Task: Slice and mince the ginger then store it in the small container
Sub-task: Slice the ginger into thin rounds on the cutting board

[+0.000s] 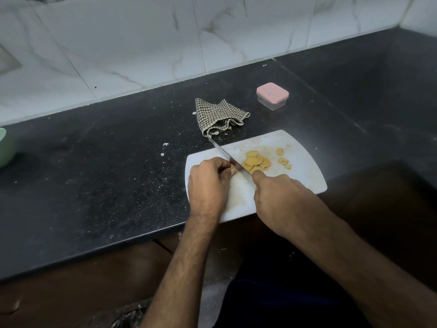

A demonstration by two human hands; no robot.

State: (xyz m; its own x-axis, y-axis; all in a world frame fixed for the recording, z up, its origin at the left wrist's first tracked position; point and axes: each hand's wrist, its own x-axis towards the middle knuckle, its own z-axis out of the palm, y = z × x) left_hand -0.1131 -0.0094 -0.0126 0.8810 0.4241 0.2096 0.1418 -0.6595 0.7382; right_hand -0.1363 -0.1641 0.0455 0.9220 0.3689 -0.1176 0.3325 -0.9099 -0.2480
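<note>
The right hand (276,195) was curled round the handle of the knife (228,158), which was hidden inside the fist, with the forefinger laid along the spine. The blade ran toward 11 o'clock, its tip past the far left edge of the white cutting board (305,176). The left hand (208,181) sat at 9 o'clock of the blade, fingers curled and pinching the ginger piece (233,166) against it.

The board's near edge overhung the front edge of the black table (94,185). At 3 o'clock of the blade lay the ginger slices (256,160) in a loose heap, a few stray pieces further right, bare board beyond them.

Just past the board at 12 o'clock a checked cloth (220,116) lay crumpled, the knife tip close to its near fold. Further at 1 o'clock stood the small container (272,96), pink lid on, apart from cloth and board. At far 9 o'clock a green bowl (4,147) showed at the frame's edge, broad bare table between.
</note>
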